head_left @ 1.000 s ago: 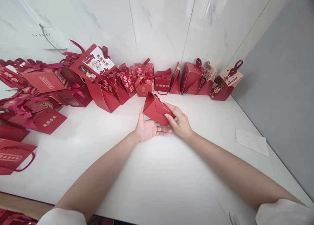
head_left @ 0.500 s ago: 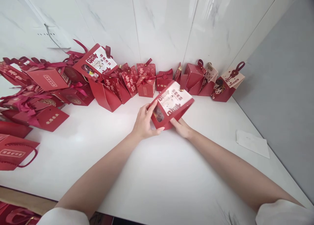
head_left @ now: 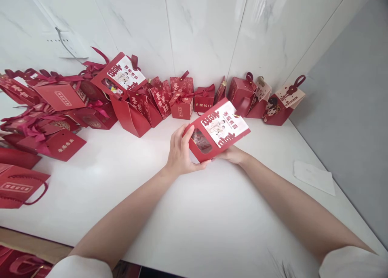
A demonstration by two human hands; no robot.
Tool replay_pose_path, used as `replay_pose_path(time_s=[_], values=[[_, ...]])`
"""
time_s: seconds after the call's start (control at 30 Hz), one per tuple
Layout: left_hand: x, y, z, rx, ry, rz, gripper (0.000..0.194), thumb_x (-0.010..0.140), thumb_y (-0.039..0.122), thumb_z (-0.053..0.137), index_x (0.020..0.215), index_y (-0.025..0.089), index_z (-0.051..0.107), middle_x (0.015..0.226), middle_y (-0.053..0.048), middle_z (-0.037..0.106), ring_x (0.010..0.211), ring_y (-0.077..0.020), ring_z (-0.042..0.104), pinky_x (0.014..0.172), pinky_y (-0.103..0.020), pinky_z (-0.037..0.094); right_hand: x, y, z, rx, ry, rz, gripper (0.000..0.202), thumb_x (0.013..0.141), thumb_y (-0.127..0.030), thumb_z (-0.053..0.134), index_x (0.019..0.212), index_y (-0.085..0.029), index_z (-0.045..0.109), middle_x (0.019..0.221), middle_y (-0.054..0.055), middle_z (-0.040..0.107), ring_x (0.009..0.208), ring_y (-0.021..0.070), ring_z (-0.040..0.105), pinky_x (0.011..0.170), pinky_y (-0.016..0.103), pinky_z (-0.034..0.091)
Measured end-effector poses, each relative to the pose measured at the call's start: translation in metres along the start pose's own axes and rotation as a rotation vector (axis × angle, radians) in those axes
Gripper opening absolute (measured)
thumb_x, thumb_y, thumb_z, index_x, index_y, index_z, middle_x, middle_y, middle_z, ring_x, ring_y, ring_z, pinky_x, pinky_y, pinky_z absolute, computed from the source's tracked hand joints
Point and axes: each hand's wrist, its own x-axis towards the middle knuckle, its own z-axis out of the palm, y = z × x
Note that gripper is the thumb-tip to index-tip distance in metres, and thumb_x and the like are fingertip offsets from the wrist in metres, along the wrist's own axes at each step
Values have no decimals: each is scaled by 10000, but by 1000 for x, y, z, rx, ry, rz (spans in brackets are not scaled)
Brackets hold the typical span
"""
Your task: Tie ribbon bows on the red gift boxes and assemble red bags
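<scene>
Between my two hands is a red gift box (head_left: pixel 209 132) with a white printed panel and a small clear window, tilted up toward the right above the white tabletop. My left hand (head_left: pixel 183 152) grips its lower left end, fingers along the left edge and thumb beneath the front corner. Under the box's right side is my right hand (head_left: pixel 232 154), supporting it from below; most of its fingers are hidden by the box. Something dark shows through the window, but I cannot make out what.
A row of red gift boxes (head_left: pixel 182 107) stands along the tiled wall. More ribboned boxes (head_left: pixel 65 142) are piled at the left, near a bag with a rope handle (head_left: pixel 20 185). A white paper sheet (head_left: pixel 314 177) lies at the right by a grey partition (head_left: pixel 348 88).
The box has turned so that its printed face shows more fully, and its upper end has shifted right. My right hand has slid further beneath it.
</scene>
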Motion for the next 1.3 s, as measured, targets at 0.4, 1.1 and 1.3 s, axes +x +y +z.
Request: replay_pose_path(time_s=[0.4,1.1,1.3], values=[[0,-9,5,-154,8,112,1233,604,681,769,1547,298,73,1470,-178,340,1389,-415,345,1106,-627,335,-2,3,0,-180,78,-108,831,629,-390,863,1375,-319,502,1471,84,485,1332,345,473,1101,567,412],[-1,-24,-3,-72,-180,-54,1271,650,571,805,1554,255,-30,1544,-198,346,1438,-347,333,1143,-549,340,3,0,12,-342,167,10,84,693,-237,722,687,-208,644,779,9,685,784,207,629,809,397,551],[0,-22,-4,-104,-160,-97,1225,647,570,808,1556,246,53,1549,-198,326,1428,-358,339,1129,-536,360,3,3,13,-183,120,26,249,757,-376,742,925,-201,685,806,40,676,705,195,626,640,362,575]])
